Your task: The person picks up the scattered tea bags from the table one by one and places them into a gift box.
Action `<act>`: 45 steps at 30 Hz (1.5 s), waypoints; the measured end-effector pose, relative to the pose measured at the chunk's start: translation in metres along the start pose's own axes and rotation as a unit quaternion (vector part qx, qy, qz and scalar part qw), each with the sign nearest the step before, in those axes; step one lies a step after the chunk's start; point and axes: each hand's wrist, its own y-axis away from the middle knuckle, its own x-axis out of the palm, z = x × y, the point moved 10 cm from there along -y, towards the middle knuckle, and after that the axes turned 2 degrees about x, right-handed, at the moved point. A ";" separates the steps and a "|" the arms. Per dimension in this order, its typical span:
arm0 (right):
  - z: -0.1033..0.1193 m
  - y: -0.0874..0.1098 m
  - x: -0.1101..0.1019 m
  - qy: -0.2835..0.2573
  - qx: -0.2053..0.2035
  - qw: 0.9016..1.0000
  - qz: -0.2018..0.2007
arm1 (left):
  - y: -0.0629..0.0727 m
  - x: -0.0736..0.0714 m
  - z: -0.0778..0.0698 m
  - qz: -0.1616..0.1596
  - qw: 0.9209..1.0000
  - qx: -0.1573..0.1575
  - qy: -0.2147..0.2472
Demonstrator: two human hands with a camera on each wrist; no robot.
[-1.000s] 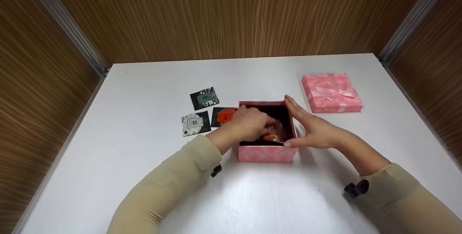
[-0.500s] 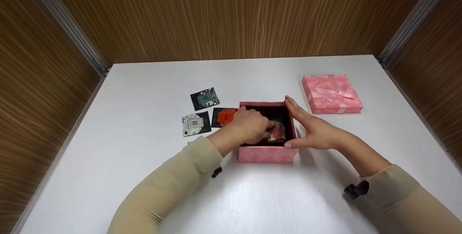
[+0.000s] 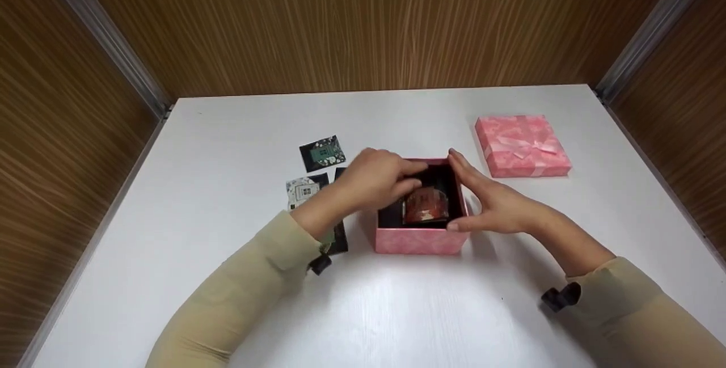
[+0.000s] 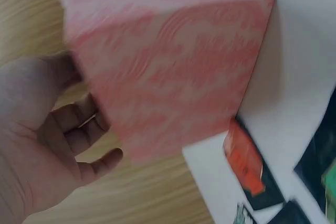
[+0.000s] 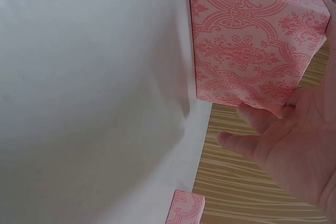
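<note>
Our left hand [image 3: 375,180] lifts off the red sachet [image 3: 426,207], fingers apart, right hand [image 3: 500,207] spread wide on the pink box [image 3: 420,241], and we'd guess that sachet's light, slick, best edge-pinched.

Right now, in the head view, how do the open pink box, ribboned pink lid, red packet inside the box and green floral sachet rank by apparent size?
1. Open pink box
2. Ribboned pink lid
3. Red packet and green floral sachet: too close to rank
</note>
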 end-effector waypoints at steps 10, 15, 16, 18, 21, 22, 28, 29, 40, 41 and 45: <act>-0.002 0.001 -0.003 0.014 0.014 1.000 0.000 | 0.059 -0.042 0.086 -0.122 0.974 -0.099 0.164; -0.003 0.003 -0.005 0.014 0.012 1.000 -0.003 | 0.080 -0.036 0.136 -0.137 0.959 -0.161 0.189; -0.003 0.003 -0.005 0.014 0.010 1.000 -0.003 | 0.083 -0.033 0.146 -0.139 0.956 -0.172 0.195; -0.004 0.003 -0.005 0.015 0.010 1.000 -0.004 | 0.090 -0.027 0.164 -0.142 0.949 -0.189 0.210; -0.005 0.003 -0.005 0.016 0.013 1.000 -0.004 | 0.099 -0.015 0.187 -0.141 0.939 -0.209 0.235; -0.006 0.002 -0.004 0.015 0.013 1.000 -0.003 | 0.102 -0.011 0.193 -0.138 0.936 -0.214 0.242; -0.005 0.003 -0.004 0.010 0.009 1.000 -0.006 | 0.118 0.016 0.216 -0.093 0.935 -0.231 0.253; -0.004 0.003 -0.005 0.011 0.008 1.000 -0.007 | 0.120 0.020 0.218 -0.083 0.935 -0.233 0.253; -0.003 0.004 -0.007 0.011 0.011 1.000 -0.009 | 0.125 0.034 0.217 -0.041 0.941 -0.241 0.235; -0.003 0.004 -0.007 0.011 0.010 1.000 -0.009 | 0.125 0.035 0.216 -0.039 0.941 -0.242 0.235; -0.001 0.005 -0.007 0.015 0.006 1.000 -0.008 | 0.128 0.037 0.212 -0.030 0.942 -0.240 0.234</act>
